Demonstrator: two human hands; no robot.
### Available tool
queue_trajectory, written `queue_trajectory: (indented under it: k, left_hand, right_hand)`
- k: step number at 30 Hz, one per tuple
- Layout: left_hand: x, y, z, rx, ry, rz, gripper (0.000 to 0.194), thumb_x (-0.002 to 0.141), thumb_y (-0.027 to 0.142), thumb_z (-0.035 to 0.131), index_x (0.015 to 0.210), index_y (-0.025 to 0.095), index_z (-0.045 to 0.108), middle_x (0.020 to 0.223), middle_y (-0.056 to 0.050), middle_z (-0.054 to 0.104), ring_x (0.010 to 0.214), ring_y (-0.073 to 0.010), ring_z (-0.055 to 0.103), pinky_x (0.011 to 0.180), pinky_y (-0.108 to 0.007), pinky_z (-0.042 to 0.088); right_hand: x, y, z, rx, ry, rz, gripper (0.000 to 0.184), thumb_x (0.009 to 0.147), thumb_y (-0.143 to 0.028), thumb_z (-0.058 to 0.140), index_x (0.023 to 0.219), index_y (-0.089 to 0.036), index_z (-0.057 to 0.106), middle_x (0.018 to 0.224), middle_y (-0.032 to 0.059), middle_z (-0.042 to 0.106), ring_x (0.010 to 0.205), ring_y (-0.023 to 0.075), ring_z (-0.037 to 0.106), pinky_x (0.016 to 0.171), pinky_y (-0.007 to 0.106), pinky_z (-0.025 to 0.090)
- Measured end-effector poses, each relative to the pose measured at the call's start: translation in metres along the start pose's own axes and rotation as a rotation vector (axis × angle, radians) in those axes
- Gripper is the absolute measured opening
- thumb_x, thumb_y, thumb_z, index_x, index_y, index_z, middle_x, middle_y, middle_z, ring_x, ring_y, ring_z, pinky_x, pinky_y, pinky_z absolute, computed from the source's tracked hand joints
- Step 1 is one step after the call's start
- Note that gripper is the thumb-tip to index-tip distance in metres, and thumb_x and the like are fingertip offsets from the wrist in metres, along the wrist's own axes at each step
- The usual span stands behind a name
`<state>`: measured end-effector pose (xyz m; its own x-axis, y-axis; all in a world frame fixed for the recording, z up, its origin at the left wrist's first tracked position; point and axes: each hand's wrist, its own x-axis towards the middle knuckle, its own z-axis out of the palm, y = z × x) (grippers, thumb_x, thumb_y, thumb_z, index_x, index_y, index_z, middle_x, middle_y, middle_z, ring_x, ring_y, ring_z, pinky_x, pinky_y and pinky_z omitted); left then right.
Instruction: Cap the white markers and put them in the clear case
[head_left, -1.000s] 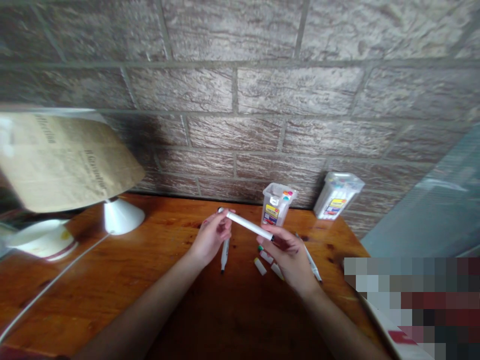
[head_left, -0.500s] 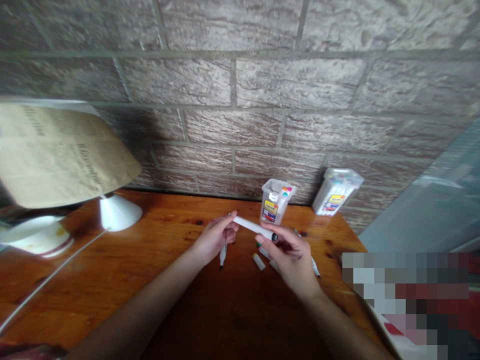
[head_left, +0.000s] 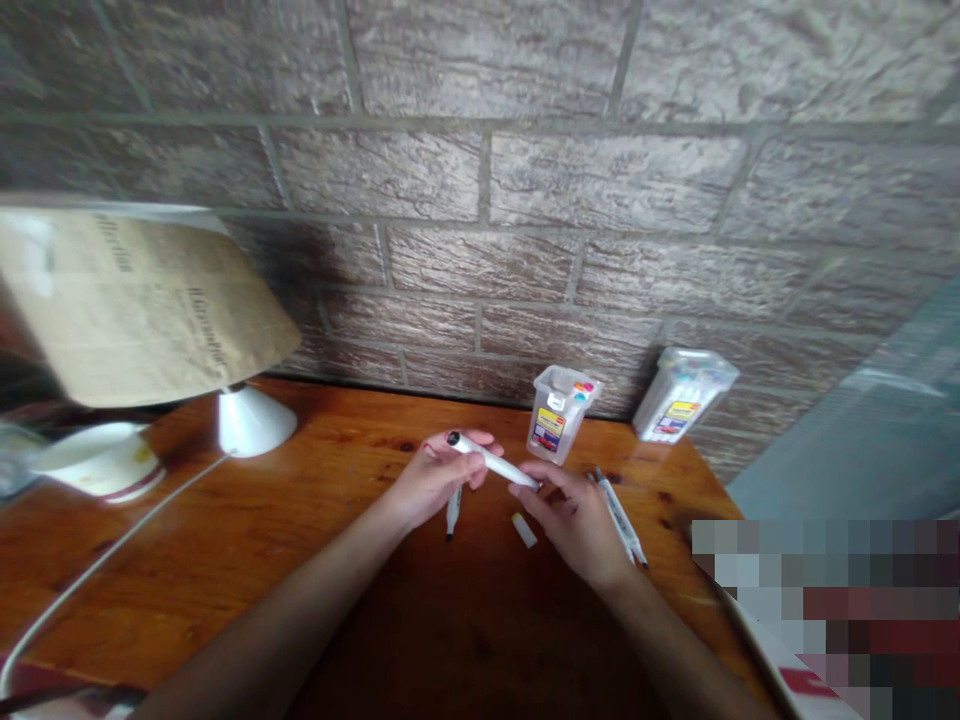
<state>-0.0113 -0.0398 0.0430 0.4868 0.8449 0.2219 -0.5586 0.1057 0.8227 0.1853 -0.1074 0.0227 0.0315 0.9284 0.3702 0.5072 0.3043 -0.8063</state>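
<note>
Both hands hold one white marker above the wooden table. My left hand grips its black-capped end; a second marker pokes down below that hand onto the table. My right hand is closed on the marker's other end. A loose cap lies on the table between my hands. Two more white markers lie just right of my right hand.
An open clear marker box and a closed marker box stand against the brick wall. A white lamp base with its cord, a paper-covered shade and a bowl are at the left. A pixelated patch covers the lower right.
The marker has dropped lower and my right hand has slid over its end, covering the caps that lay beneath it. The left hand's grip has shifted to show the black cap.
</note>
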Motion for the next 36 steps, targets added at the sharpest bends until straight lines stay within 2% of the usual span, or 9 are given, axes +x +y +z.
queue_trajectory:
  k: [3, 8, 13, 17, 21, 25, 29, 33, 36]
  left_hand:
    - [-0.005, -0.003, 0.002, 0.113, -0.095, -0.023, 0.031, 0.062, 0.028, 0.094, 0.088, 0.018, 0.081, 0.09, -0.008, 0.079, 0.061, -0.0102, 0.061, 0.057, -0.023, 0.047]
    - [-0.009, -0.004, 0.005, 0.163, -0.113, -0.055, 0.033, 0.063, 0.026, 0.093, 0.093, 0.017, 0.081, 0.094, -0.01, 0.08, 0.075, -0.0151, 0.067, 0.062, -0.022, 0.05]
    - [-0.009, -0.003, 0.004, 0.118, -0.122, -0.076, 0.033, 0.063, 0.024, 0.093, 0.093, 0.017, 0.081, 0.095, -0.01, 0.08, 0.073, -0.0142, 0.067, 0.06, -0.021, 0.048]
    - [-0.008, -0.002, 0.006, 0.085, -0.142, -0.044, 0.034, 0.065, 0.026, 0.092, 0.095, 0.017, 0.081, 0.094, -0.01, 0.08, 0.059, -0.0092, 0.06, 0.056, -0.022, 0.046]
    - [-0.006, -0.001, 0.007, 0.028, -0.126, 0.005, 0.031, 0.073, 0.028, 0.087, 0.102, 0.019, 0.08, 0.106, -0.013, 0.079, 0.058, -0.0082, 0.058, 0.057, -0.024, 0.047]
    - [-0.003, 0.0, 0.006, -0.021, -0.062, -0.045, 0.034, 0.079, 0.029, 0.083, 0.111, 0.02, 0.078, 0.119, -0.014, 0.075, 0.061, -0.0074, 0.06, 0.057, -0.021, 0.048]
    - [0.001, 0.002, 0.004, -0.062, 0.008, -0.027, 0.034, 0.081, 0.028, 0.082, 0.114, 0.021, 0.077, 0.12, -0.013, 0.075, 0.065, -0.0074, 0.061, 0.056, -0.018, 0.048]
    - [0.003, 0.001, 0.001, -0.059, 0.021, -0.004, 0.031, 0.081, 0.028, 0.082, 0.111, 0.021, 0.077, 0.113, -0.01, 0.077, 0.063, -0.0061, 0.061, 0.055, -0.016, 0.048]
    - [0.003, 0.0, 0.0, -0.049, 0.03, 0.0, 0.03, 0.081, 0.028, 0.082, 0.109, 0.021, 0.078, 0.109, -0.009, 0.078, 0.062, -0.0054, 0.06, 0.055, -0.016, 0.048]
  right_hand:
    - [0.0, 0.004, -0.001, 0.003, -0.014, -0.019, 0.022, 0.088, -0.038, 0.07, 0.103, -0.022, 0.074, 0.086, 0.0028, 0.077, 0.062, 0.0159, 0.065, 0.059, 0.026, 0.052]
    - [0.0, 0.007, -0.002, 0.008, -0.019, -0.049, 0.021, 0.089, -0.036, 0.069, 0.104, -0.022, 0.073, 0.087, 0.0031, 0.076, 0.066, 0.0172, 0.068, 0.062, 0.027, 0.054]
    - [-0.001, 0.003, -0.002, 0.007, -0.016, -0.051, 0.021, 0.088, -0.035, 0.07, 0.104, -0.021, 0.074, 0.09, 0.0043, 0.077, 0.066, 0.0176, 0.068, 0.061, 0.028, 0.054]
    - [-0.002, -0.003, -0.002, -0.001, 0.03, -0.104, 0.02, 0.088, -0.033, 0.071, 0.104, -0.022, 0.073, 0.093, 0.005, 0.077, 0.066, 0.0167, 0.067, 0.061, 0.028, 0.054]
    - [-0.004, -0.008, -0.002, 0.019, 0.077, -0.148, 0.018, 0.088, -0.034, 0.073, 0.102, -0.023, 0.073, 0.099, 0.0057, 0.076, 0.073, 0.0168, 0.068, 0.067, 0.028, 0.054]
    - [-0.005, -0.012, 0.001, 0.22, -0.009, -0.019, 0.029, 0.091, -0.04, 0.068, 0.114, -0.023, 0.065, 0.09, 0.0036, 0.074, 0.07, 0.0153, 0.067, 0.061, 0.026, 0.053]
    - [-0.005, -0.014, 0.003, 0.325, -0.111, 0.066, 0.029, 0.098, -0.048, 0.055, 0.094, -0.02, 0.063, 0.076, 0.0005, 0.068, 0.055, 0.0103, 0.058, 0.052, 0.022, 0.045]
    - [-0.004, -0.015, 0.001, 0.249, -0.082, 0.077, 0.044, 0.101, -0.052, 0.047, 0.077, -0.018, 0.061, 0.056, -0.0031, 0.055, 0.047, 0.0088, 0.048, 0.049, 0.022, 0.038]
    - [-0.006, -0.013, 0.001, 0.172, -0.078, 0.081, 0.052, 0.102, -0.054, 0.042, 0.069, -0.018, 0.06, 0.052, -0.0024, 0.053, 0.047, 0.0092, 0.048, 0.049, 0.023, 0.037]
